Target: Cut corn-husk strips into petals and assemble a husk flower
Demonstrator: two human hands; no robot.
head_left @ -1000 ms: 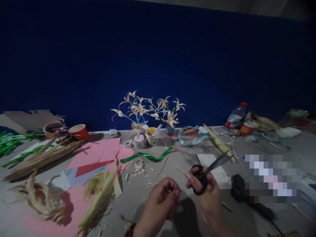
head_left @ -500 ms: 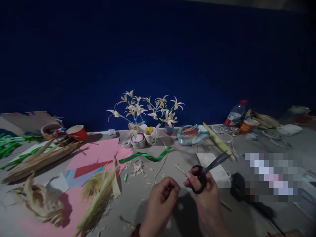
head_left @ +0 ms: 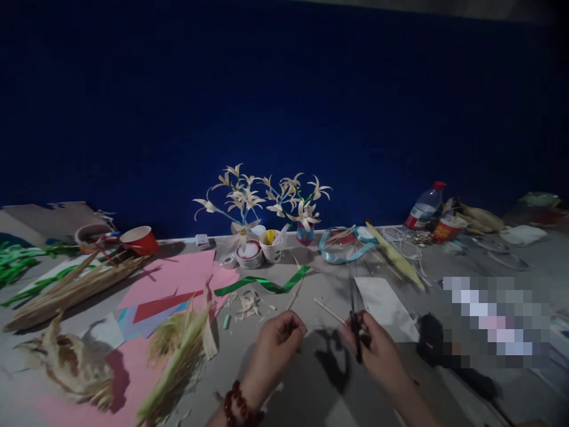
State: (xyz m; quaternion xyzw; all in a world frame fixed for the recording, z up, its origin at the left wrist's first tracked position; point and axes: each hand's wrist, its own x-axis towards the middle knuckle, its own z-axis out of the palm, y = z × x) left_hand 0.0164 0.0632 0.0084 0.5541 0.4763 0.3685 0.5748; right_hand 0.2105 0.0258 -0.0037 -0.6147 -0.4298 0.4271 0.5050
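Note:
My right hand [head_left: 377, 350] grips black-handled scissors [head_left: 355, 329], whose blades stand nearly edge-on and point up and away from me. My left hand [head_left: 278, 341] is closed in a pinch on something thin that I cannot make out; a red bead bracelet [head_left: 240, 406] circles its wrist. A thin pale stick [head_left: 329, 311] lies on the grey table [head_left: 311, 385] between the two hands, just beyond them. Small pale husk scraps [head_left: 246, 302] lie ahead of my left hand.
Husk flowers [head_left: 267, 198] stand in small cups against the blue wall. A green ribbon [head_left: 267, 283], pink paper [head_left: 178, 276], dried corn husks [head_left: 182, 350], a red cup [head_left: 140, 239], a light blue ribbon [head_left: 342, 249], a water bottle [head_left: 424, 207] and white paper [head_left: 384, 302] lie around.
The scissors have turned from pointing right to nearly upright, edge-on. My left hand has moved left and away from my right hand, and its braceleted wrist has come into view.

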